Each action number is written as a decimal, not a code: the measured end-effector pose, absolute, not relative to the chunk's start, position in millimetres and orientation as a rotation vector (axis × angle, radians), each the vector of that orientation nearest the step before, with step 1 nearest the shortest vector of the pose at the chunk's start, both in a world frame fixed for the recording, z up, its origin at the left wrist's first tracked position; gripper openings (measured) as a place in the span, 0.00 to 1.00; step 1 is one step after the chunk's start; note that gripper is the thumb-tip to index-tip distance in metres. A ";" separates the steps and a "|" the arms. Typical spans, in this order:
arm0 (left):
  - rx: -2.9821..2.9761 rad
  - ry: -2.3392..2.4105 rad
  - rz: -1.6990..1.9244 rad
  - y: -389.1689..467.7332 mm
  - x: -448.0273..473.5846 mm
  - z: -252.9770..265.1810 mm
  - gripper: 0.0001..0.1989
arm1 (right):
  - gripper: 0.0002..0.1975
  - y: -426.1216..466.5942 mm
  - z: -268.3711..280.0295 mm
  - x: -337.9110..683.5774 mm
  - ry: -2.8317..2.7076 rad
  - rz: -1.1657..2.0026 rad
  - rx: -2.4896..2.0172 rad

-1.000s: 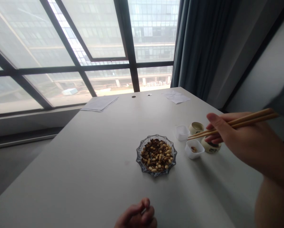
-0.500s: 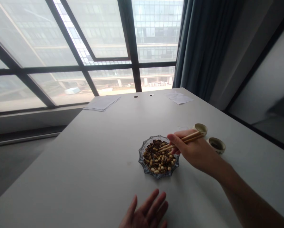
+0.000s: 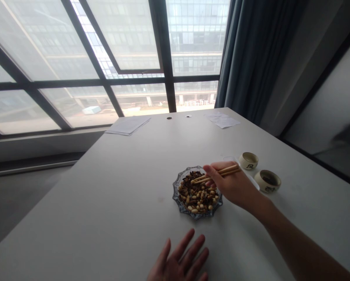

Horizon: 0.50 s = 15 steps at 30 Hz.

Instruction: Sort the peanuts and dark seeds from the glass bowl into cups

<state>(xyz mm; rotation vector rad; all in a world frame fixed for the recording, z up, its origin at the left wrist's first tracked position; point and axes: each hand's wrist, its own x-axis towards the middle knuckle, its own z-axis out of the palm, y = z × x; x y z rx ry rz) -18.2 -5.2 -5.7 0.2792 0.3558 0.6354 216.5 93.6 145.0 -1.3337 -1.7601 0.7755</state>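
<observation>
My right hand (image 3: 230, 181) grips a pair of wooden chopsticks (image 3: 229, 170), their tips low over the far side of a scalloped glass dish (image 3: 177, 206). Peanuts and dark seeds (image 3: 197, 195) are mixed in the dish. A pale piece, perhaps a peanut, seems to sit at the chopstick tips, too small to be sure. My left hand (image 3: 181, 259) rests palm up in front of the dish, fingers spread and holding nothing.
Right of my right hand stand two small cream cups with dark characters, a farther cup (image 3: 249, 160) and a nearer cup (image 3: 267, 181) with dark contents. A clear plastic piece (image 3: 255, 184) lies partly behind the hand. Papers (image 3: 128, 125) lie at the far left, a sheet (image 3: 224, 120) far right.
My right hand and the chopsticks have moved slightly left over the dish, showing more of the cups and clear plastic. My left hand stays nearly in place.
</observation>
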 end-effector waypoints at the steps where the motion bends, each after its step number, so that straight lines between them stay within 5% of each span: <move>1: 0.282 0.353 0.638 -5.4 -18.8 -5.8 0.24 | 0.21 89.8 150.5 219.3 -1.758 0.715 -1.355; 11: 0.329 0.326 0.602 -8.2 -12.9 -4.0 0.23 | 0.18 37.8 211.4 292.4 -1.424 0.129 -1.752; 15: 0.332 0.339 0.597 -11.1 -7.3 -2.9 0.22 | 0.17 42.3 208.9 318.3 -1.423 0.282 -1.823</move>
